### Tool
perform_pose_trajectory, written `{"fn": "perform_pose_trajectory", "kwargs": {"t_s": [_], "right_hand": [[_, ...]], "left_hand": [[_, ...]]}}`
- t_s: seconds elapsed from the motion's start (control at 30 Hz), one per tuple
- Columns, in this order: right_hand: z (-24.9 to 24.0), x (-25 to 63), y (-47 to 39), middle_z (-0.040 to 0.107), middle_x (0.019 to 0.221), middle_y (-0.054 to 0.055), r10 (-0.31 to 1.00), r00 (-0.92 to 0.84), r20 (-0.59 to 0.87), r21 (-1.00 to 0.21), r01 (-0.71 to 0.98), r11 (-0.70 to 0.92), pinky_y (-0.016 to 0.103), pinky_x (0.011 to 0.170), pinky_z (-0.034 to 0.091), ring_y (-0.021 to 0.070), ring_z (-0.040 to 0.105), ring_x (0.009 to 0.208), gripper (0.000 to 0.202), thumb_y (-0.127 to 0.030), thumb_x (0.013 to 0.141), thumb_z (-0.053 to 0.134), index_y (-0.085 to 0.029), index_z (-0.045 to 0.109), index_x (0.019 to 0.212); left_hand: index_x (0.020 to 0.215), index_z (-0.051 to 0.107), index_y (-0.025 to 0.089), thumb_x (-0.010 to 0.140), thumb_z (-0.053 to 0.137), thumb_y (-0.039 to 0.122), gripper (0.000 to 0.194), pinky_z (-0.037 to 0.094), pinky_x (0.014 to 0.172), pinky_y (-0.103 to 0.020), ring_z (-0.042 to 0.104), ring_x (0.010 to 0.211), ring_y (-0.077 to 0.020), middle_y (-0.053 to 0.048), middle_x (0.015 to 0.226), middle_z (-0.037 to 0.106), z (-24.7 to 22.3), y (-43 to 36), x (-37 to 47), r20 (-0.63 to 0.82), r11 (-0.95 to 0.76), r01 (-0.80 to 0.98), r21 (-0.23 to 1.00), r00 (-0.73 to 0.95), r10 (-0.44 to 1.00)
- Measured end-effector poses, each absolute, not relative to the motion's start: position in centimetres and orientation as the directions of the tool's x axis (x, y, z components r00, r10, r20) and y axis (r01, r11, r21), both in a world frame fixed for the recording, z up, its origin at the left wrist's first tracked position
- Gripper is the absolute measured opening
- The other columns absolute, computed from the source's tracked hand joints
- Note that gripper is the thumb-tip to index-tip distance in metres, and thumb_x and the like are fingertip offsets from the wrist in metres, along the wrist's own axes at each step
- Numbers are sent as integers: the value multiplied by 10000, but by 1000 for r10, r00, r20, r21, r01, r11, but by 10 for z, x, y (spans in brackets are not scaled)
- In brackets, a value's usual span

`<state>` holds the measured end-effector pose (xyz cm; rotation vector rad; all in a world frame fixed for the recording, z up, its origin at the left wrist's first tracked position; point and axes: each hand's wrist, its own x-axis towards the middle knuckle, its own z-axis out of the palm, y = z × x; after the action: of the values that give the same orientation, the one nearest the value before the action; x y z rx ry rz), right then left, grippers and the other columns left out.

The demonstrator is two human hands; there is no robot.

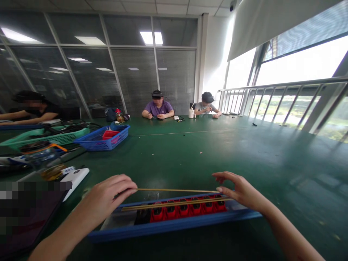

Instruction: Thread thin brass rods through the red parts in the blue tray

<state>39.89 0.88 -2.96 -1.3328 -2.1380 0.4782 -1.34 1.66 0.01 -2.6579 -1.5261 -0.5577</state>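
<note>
My left hand (114, 192) is closed, its fingertips pinching the left end of a thin wooden stick (176, 190). The stick stretches almost level across to my right hand (236, 188), whose thumb is by its right end. The thumb and fingers of that hand are spread apart. Below lies a long blue tray (174, 225) holding a row of red cups (170, 212) with dark insides. A few more thin sticks (174, 205) rest lengthwise over the cups, their right ends running under my right hand.
Left of the tray are a dark screen (29, 217), a white device (77, 179) and a glass jar (53, 168). Farther back stand a blue basket (108, 142) with a red box (110, 135) and a green basket (59, 136). Three people sit around the table.
</note>
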Motion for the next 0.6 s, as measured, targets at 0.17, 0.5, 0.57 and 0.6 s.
{"fn": "perform_pose_trajectory", "kwargs": {"t_s": [0.17, 0.5, 0.57, 0.6], "right_hand": [[-29, 407, 11, 619, 879, 57, 916, -268, 299, -567, 723, 396, 305, 747, 465, 196, 568, 827, 364, -478, 741, 562, -183, 565, 956], [-31, 405, 6, 627, 725, 20, 892, -445, 82, -577, 708, 407, 233, 616, 440, 148, 545, 662, 341, -474, 801, 480, -179, 650, 778], [-31, 407, 5, 626, 719, 19, 892, -446, 72, -583, 707, 400, 228, 610, 436, 146, 541, 657, 340, -473, 797, 486, -178, 652, 770], [-30, 407, 5, 625, 717, 18, 893, -446, 64, -586, 707, 395, 227, 606, 434, 146, 539, 655, 338, -473, 795, 489, -178, 652, 768]], "left_hand": [[869, 634, 255, 821, 422, 390, 256, 384, 771, -236, 550, 856, -176, -5, 918, 618, 7, 45, -14, 380, -504, 859, 88, 439, 815], [755, 635, 231, 799, 460, 283, 188, 378, 672, -217, 571, 737, -145, -3, 800, 618, -41, 101, 8, 166, -456, 872, 176, 431, 887], [766, 631, 230, 787, 462, 252, 172, 384, 688, -220, 572, 750, -145, -4, 808, 621, -53, 104, 7, 141, -429, 881, 198, 407, 902], [768, 631, 230, 781, 462, 240, 170, 387, 694, -223, 572, 756, -146, -5, 810, 622, -58, 105, 5, 129, -418, 885, 206, 399, 908]]}}
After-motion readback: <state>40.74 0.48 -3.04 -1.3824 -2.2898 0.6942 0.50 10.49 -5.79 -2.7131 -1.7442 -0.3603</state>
